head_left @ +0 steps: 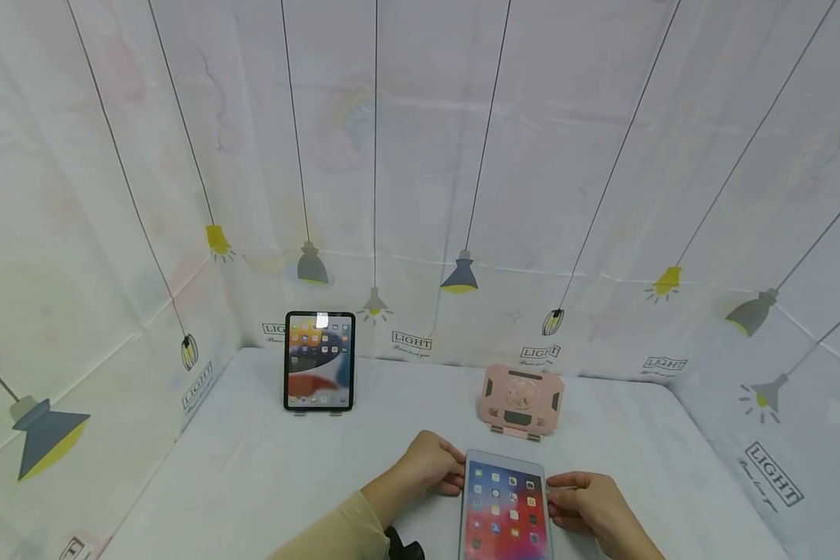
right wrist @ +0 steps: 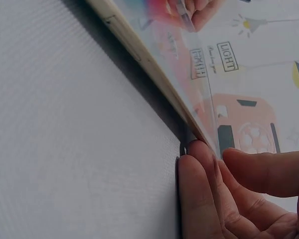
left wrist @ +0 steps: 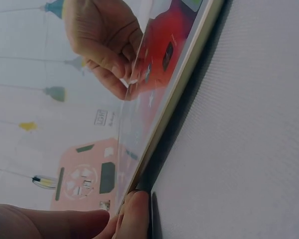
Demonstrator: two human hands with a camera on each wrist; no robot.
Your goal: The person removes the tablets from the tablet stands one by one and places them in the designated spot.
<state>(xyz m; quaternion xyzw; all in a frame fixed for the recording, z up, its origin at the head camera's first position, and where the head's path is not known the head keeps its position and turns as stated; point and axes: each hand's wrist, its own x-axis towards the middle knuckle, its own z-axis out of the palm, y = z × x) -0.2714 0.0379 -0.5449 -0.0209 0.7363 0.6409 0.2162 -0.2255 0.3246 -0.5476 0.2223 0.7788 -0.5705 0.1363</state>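
Observation:
A tablet [head_left: 505,509] with a pale frame and a lit screen of app icons lies at the front of the table, its near end cut off by the frame edge. My left hand [head_left: 430,464] grips its left edge near the far corner, and my right hand [head_left: 582,499] holds the opposite edge. In the left wrist view, the fingertips [left wrist: 135,206] curl under the edge with the thumb above. The right wrist view shows fingers [right wrist: 197,184] beneath the tablet's edge [right wrist: 154,74] and the thumb close above it. A dark shadow runs beneath the tablet.
Behind the tablet, a pink case [head_left: 521,398] with dark corner pads leans on the white table [head_left: 392,435]. Farther left, a black-framed tablet [head_left: 320,362] stands upright on a small stand. A white curtain [head_left: 420,140] printed with hanging lamps surrounds the table's back and sides.

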